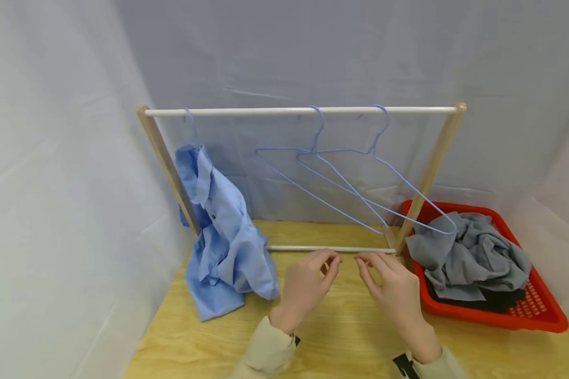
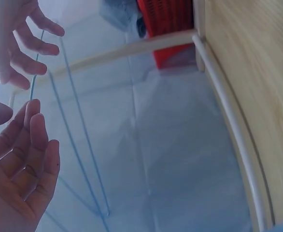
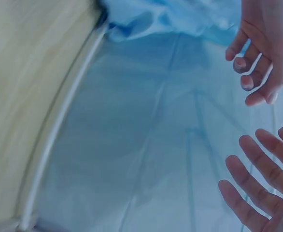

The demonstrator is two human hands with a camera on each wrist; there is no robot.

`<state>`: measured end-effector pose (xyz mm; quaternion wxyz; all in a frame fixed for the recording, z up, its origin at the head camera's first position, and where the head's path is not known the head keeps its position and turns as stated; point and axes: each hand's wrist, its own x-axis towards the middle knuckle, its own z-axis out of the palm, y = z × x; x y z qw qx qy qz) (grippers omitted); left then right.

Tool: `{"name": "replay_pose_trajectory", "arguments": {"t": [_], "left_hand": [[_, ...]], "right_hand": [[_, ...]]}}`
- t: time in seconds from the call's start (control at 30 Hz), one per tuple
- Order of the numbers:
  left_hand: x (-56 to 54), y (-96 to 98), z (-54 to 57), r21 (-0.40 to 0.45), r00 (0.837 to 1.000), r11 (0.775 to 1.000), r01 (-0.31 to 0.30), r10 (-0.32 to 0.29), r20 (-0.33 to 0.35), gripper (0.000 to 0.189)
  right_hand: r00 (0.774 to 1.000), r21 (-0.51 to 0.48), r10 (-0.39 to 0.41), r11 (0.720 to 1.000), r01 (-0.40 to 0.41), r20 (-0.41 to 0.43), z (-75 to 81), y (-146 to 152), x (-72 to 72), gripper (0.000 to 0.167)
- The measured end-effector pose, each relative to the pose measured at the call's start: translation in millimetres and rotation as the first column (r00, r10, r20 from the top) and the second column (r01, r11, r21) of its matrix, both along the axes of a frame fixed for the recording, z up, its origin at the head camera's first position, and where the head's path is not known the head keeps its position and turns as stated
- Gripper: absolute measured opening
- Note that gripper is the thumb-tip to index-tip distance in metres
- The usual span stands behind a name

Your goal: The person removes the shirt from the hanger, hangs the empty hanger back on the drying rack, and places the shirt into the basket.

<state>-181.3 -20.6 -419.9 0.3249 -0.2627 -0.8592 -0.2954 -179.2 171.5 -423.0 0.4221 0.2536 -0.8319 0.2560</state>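
Note:
Above the wooden table, my left hand [image 1: 308, 279] and right hand [image 1: 393, 287] face each other with a small gap between the fingertips. The fingers of both bend loosely, and I see nothing held in either. Behind and above them, two bare light-blue wire hangers [image 1: 321, 123] hang from the white rail [image 1: 265, 111] of a clothes rack and overlap. To the left, a blue button shirt [image 1: 232, 226] hangs on a third hanger, its lower part resting on the table. In the left wrist view, the left hand [image 2: 21, 169] has its palm showing and its fingers slightly bent.
A red plastic basket [image 1: 547, 305] stands at the right beside the rack's wooden leg [image 1: 436, 152]. It contains a crumpled grey garment [image 1: 479, 252] over something black. A low white bar [image 1: 308, 248] crosses the rack's base. Pale sheeting [image 1: 66, 184] encloses the table.

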Motion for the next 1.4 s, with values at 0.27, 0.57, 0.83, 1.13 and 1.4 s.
{"name": "replay_pose_trajectory", "arguments": {"t": [0.27, 0.57, 0.83, 1.13, 1.4], "left_hand": [[18.6, -51.4, 18.1, 0.077, 0.993, 0.992, -0.102, 0.107, -0.054, 0.005], [27.9, -107.4, 40.1, 0.167, 0.956, 0.96, -0.224, 0.25, -0.156, 0.009], [24.7, -140.3, 42.7, 0.136, 0.929, 0.926, -0.351, 0.363, -0.076, 0.008], [21.8, -157.3, 35.2, 0.1, 0.905, 0.903, -0.419, 0.424, -0.041, 0.007], [17.2, -177.5, 29.2, 0.097, 0.876, 0.873, -0.478, 0.481, -0.01, 0.008]], "right_hand": [[0.99, -0.008, 0.138, 0.99, -0.138, 0.006, 36.2, -54, -13.7, 0.018], [0.976, 0.031, 0.2, 0.979, -0.204, 0.089, 80.4, -126, -36.7, 0.031], [0.894, 0.065, 0.168, 0.975, -0.213, 0.415, 100.0, -179, -59.7, 0.041], [0.869, 0.126, 0.105, 0.974, -0.188, 0.483, 101.8, -211, -68.7, 0.032], [0.939, -0.037, 0.139, 0.99, -0.134, 0.314, 91.6, -221, -76.2, 0.013]]}}
